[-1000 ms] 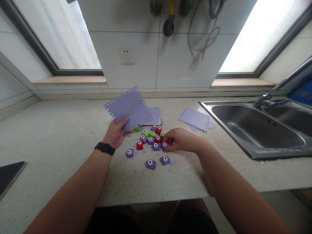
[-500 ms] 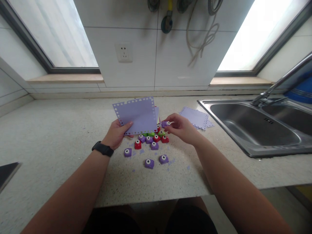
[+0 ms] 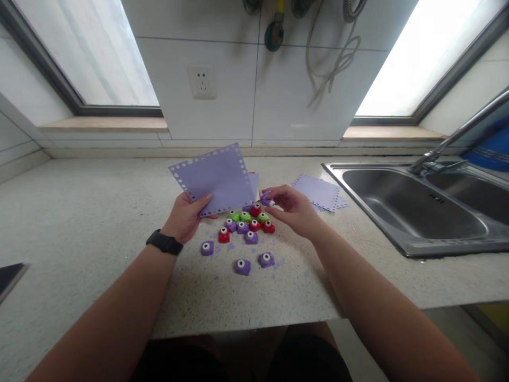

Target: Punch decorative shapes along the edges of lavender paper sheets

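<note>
My left hand [image 3: 189, 215] pinches the lower left part of a purple paper sheet [image 3: 217, 178], raised and tilted above the counter. Small punched holes run along the sheet's edges. Between the thumb and fingers of my right hand [image 3: 292, 208] is a purple craft punch [image 3: 267, 199], just right of the sheet and apart from it. Below lie several purple, green and red punches, among them a red punch [image 3: 224, 234], a green punch [image 3: 245, 216] and a purple punch [image 3: 242, 266]. Purple paper bits are scattered around them.
More punched purple sheets [image 3: 318, 191] lie right of my right hand, beside the steel sink [image 3: 413, 207] with its faucet [image 3: 429, 159]. Other paper is partly hidden behind the raised sheet. A dark flat object [image 3: 11, 278] sits at the counter's far left.
The held sheet has moved up and left and tilted more, uncovering green and red punches. The punch in my right hand has turned and shifted slightly left.
</note>
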A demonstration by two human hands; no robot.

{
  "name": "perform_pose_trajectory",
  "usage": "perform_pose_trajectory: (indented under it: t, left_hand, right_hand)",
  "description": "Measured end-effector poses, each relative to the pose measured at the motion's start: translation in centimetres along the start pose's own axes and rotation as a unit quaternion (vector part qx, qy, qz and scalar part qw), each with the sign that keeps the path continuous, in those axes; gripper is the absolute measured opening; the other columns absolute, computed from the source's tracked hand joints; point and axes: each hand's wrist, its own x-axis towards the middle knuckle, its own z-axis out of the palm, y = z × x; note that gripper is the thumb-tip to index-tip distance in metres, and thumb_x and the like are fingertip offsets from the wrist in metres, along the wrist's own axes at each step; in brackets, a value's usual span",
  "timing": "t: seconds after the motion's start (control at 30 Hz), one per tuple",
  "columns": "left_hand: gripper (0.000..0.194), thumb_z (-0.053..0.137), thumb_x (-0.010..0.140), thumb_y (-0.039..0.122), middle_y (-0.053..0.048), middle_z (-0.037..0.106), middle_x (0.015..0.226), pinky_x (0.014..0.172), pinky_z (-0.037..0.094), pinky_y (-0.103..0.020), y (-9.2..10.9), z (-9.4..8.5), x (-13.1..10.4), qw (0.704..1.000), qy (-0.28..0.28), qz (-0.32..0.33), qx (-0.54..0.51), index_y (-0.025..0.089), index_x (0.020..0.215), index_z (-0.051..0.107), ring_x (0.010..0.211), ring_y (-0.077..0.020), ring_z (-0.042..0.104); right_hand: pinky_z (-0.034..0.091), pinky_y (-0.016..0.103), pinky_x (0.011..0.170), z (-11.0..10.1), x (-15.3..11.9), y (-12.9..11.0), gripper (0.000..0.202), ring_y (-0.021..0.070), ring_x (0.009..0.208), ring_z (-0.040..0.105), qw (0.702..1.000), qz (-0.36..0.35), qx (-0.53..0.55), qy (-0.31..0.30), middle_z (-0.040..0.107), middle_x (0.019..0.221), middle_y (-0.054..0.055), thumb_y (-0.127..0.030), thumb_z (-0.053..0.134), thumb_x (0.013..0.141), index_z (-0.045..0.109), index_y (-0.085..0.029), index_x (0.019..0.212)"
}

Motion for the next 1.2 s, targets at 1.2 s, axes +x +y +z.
perform_pose_trajectory:
  t: [1.2]
  left_hand:
    - [0.021,0.093,0.066,0.012,0.002,0.079,0.080,0.055,0.070,-0.034,1.6,0.6,-1.0,0.999,0.008,0.003,-0.049,0.022,0.074,0.076,0.064,-0.0180,0.073]
  right_hand:
    - [0.053,0.037,0.074,2.1,-1.2,-3.0,0.037,0.0192,0.080,0.063,0.967,-0.128,-0.216,0.040,0.068,0.093,0.002,-0.043,0.089,0.081,0.061,-0.027,0.099]
